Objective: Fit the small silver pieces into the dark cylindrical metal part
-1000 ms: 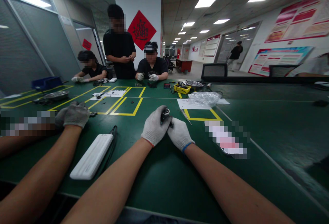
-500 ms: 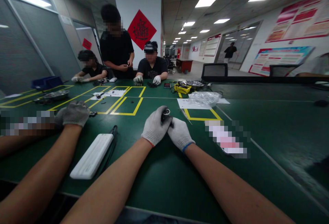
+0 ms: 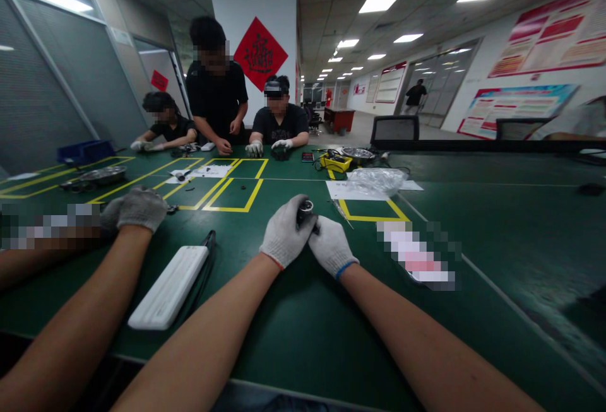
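Both my hands wear white knit gloves and meet above the green table (image 3: 265, 349). In my left hand (image 3: 285, 234) is a small dark round part (image 3: 305, 207) with a pale ring on top, gripped between thumb and fingers. My right hand (image 3: 332, 245) is closed against the lower side of that part, its fingertips pinched together. Whether those fingertips hold a separate piece is hidden. Tweezers (image 3: 341, 212) lie on the table just beyond my right hand.
A white power strip (image 3: 169, 286) with a black cable lies left of my forearms. A neighbour's gloved hands (image 3: 137, 211) work further left. Right lies a blurred-out flat object (image 3: 416, 257). Beyond are a plastic bag (image 3: 379, 181), a yellow tool (image 3: 336, 162) and several co-workers (image 3: 279, 118).
My hands and the round part hold nearly still. Across the table, the standing person has leaned forward and lowered a hand to the table; the seated person beside has shifted a hand.
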Motion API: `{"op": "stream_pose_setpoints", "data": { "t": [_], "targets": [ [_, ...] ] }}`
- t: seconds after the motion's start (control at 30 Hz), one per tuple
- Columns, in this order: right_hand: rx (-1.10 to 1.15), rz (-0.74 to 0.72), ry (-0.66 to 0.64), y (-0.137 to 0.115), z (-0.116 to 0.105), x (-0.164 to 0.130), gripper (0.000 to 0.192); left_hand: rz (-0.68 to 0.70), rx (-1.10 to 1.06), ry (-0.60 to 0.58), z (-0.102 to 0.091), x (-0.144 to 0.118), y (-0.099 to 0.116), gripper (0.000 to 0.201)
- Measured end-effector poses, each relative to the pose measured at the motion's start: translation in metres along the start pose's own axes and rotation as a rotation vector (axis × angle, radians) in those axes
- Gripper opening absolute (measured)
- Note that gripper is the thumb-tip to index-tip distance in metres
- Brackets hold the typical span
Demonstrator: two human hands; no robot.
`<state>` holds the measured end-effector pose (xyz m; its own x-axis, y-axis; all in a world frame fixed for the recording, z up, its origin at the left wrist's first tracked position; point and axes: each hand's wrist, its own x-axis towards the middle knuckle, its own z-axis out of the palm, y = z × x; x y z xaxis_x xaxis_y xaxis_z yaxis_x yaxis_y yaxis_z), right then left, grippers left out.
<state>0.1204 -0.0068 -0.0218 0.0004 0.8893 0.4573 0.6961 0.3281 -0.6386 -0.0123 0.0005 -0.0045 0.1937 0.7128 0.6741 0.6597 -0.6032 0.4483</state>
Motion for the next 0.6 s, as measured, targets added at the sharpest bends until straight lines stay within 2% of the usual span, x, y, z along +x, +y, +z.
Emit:
{"op": "stream_pose_setpoints", "data": {
  "t": [0.6],
  "targets": [
    [0.002, 0.012, 0.000, -0.0013, 0.0000, -0.0002, 0.011, -0.002, 0.005, 0.005, 0.0012, -0.0005, -0.0003, 0.040]
  ]
}}
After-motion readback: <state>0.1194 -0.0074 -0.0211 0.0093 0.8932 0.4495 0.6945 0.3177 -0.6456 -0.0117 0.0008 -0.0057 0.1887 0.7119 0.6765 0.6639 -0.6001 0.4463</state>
